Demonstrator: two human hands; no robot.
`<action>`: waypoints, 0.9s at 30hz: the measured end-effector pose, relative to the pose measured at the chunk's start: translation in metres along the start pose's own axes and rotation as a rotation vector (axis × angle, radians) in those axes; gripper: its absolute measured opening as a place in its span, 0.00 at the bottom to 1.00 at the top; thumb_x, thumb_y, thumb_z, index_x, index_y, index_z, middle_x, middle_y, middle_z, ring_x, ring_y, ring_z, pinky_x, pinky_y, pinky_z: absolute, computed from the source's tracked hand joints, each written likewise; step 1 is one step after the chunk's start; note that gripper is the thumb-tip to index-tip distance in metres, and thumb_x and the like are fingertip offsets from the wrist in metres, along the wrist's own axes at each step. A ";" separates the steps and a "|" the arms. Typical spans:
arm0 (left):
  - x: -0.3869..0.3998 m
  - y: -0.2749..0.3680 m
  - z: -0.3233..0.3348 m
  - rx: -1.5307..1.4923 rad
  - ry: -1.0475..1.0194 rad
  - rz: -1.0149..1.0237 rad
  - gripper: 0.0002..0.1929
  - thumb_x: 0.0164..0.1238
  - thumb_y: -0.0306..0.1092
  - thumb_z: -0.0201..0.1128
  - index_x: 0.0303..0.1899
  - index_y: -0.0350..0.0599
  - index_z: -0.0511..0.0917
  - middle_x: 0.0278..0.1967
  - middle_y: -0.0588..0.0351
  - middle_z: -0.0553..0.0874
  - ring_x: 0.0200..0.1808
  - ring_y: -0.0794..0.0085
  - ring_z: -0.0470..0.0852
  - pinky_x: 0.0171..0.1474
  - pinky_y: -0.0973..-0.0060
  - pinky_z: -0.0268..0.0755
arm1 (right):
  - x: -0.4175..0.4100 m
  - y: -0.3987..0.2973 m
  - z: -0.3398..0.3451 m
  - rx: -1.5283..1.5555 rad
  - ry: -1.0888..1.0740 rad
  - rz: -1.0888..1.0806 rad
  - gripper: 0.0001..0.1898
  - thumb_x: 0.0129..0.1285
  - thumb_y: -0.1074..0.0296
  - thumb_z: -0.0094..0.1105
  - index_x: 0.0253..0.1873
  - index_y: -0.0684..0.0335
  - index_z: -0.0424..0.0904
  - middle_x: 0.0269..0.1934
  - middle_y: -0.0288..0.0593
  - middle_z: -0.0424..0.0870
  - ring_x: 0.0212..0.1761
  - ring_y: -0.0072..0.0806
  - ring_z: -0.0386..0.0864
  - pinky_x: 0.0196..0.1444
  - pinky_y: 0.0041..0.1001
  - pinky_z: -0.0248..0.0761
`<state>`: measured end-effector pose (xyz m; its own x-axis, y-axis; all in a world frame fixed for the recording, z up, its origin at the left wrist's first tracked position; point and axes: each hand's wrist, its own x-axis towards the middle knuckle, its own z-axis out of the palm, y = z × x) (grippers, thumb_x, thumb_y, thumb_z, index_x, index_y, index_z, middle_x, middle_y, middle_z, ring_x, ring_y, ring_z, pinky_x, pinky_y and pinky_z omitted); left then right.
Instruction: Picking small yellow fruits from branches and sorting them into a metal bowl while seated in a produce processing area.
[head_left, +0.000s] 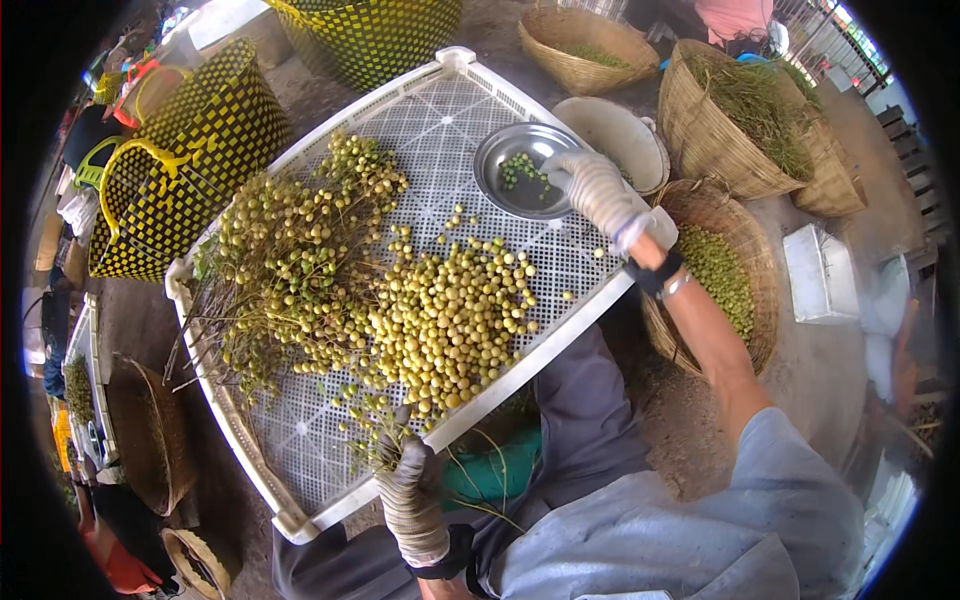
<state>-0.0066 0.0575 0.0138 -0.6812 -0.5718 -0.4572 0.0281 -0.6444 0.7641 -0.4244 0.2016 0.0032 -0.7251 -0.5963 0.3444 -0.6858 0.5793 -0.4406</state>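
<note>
My left hand (412, 491), in a striped knit glove, grips a small stemmed sprig (371, 427) at the near edge of a white perforated plastic tray (300, 469). Green and yellow berries hang on the sprig, and its thin stalks trail out behind the fist. My right hand (596, 191), gloved alike, is over the right side of a steel bowl (491, 169), fingers bent inward; whether they hold anything is hidden. Small green berries (523, 171) lie in that bowl. Loose round yellow berries (450, 322) are heaped mid-tray, beside a tangled pile of berry-laden stems (292, 262).
A woven basket of green berries (712, 277) stands right of the tray, near a pale basin (615, 135). Beyond are a basket of stems (750, 112) and a shallow basket (585, 45). Yellow-black woven baskets (202, 150) stand left. A white box (821, 274) sits far right.
</note>
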 end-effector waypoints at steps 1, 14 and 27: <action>0.000 -0.004 0.003 0.006 0.031 -0.007 0.28 0.69 0.45 0.71 0.64 0.39 0.76 0.24 0.74 0.64 0.22 0.87 0.61 0.27 0.85 0.54 | 0.014 0.016 0.006 -0.074 -0.040 -0.003 0.08 0.64 0.67 0.67 0.46 0.59 0.88 0.37 0.49 0.89 0.39 0.42 0.88 0.49 0.38 0.78; 0.015 0.002 0.017 -0.133 0.156 -0.240 0.13 0.69 0.33 0.68 0.52 0.40 0.82 0.19 0.73 0.62 0.15 0.87 0.55 0.21 0.81 0.45 | 0.049 0.037 0.045 -0.180 -0.269 0.053 0.09 0.56 0.63 0.74 0.37 0.59 0.87 0.32 0.51 0.86 0.39 0.48 0.84 0.47 0.44 0.74; 0.046 0.009 0.051 0.137 -0.021 -0.203 0.21 0.77 0.46 0.64 0.54 0.36 0.82 0.21 0.72 0.64 0.19 0.89 0.59 0.23 0.83 0.47 | -0.054 -0.140 -0.027 0.076 -0.349 -0.666 0.07 0.69 0.62 0.62 0.44 0.56 0.82 0.39 0.39 0.80 0.40 0.37 0.82 0.41 0.35 0.77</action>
<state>-0.0752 0.0511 0.0231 -0.6782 -0.4258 -0.5989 -0.2092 -0.6695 0.7128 -0.2910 0.1674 0.0690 -0.0884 -0.9557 0.2807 -0.9566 0.0029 -0.2914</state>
